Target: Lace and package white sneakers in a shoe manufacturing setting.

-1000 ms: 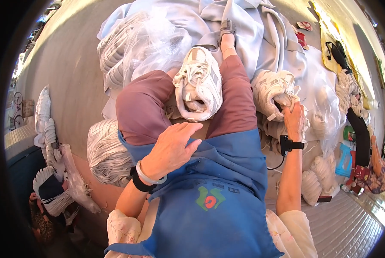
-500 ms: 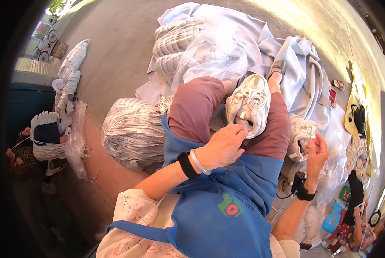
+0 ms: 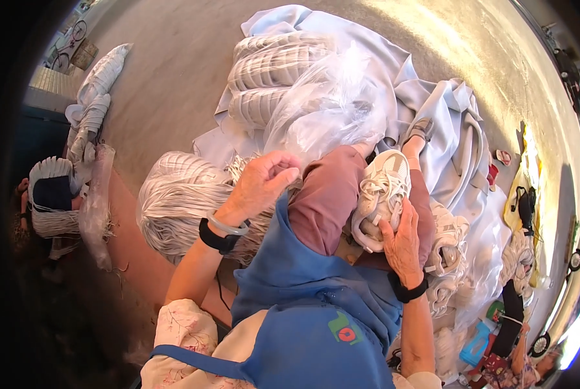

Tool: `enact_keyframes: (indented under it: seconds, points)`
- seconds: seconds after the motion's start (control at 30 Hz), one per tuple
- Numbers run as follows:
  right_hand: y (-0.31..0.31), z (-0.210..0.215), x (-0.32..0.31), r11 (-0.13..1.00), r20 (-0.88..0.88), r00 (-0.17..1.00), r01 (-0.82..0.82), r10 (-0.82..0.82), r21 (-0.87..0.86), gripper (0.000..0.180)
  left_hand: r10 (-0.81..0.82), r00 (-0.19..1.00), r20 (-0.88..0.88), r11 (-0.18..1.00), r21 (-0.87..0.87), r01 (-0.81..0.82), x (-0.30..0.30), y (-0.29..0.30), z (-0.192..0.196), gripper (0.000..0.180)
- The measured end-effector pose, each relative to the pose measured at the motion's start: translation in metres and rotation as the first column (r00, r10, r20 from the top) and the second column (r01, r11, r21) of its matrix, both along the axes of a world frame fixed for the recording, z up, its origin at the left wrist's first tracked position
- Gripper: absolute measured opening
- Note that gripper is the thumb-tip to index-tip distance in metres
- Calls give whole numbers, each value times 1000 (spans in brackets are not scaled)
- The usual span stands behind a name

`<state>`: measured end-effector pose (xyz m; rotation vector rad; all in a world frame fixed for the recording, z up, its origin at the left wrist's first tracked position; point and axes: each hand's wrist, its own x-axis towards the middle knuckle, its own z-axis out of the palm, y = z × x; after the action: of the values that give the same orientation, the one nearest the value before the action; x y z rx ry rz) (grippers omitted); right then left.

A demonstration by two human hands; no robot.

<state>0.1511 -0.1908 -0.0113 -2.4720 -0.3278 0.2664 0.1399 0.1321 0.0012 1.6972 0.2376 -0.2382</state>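
White sneaker (image 3: 382, 198) sits between the person's legs, just beyond the blue apron (image 3: 329, 305); long axis runs outward from the body, toe pointing away and slightly right, heel toward the apron, opening up. Right hand (image 3: 403, 247) touches its right side near the opening; can't tell if gripping. Left hand (image 3: 259, 188), fingers half-curled near the lace bundle (image 3: 179, 201); can't tell whether it's holding anything.

1) Cannot see part of the shoe (image 3: 382, 198), under the right hand (image 3: 403, 247)
2) Cannot see inside the curled left hand (image 3: 257, 188), left of the shoe
3) Cannot follow the apron (image 3: 306, 340), below the shoe, past the picture's edge
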Motion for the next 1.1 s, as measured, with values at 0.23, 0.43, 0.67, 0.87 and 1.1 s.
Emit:
enact_keyframes:
  seconds: [0.23,0.43,0.67,0.87,1.1]
  points:
    - [-1,-2,5,1000,-19,1000,3,-2,15,73,-295,930,218,701,711,56,64,16,-141,86]
    - [1,2,10,999,-39,999,37,-36,31,73,-88,977,-196,454,865,215,111,-18,-209,52]
    - [-1,-1,11,997,13,1000,13,-14,79,72,452,875,-172,868,-143,-476,123,49,-197,24]
    - [-5,-13,7,995,55,998,11,-16,101,69,559,828,-41,714,-483,-507,118,99,-6,28]
    - [-1,-19,4,994,99,995,-14,3,112,67,648,694,313,690,-629,-359,6,234,150,32]
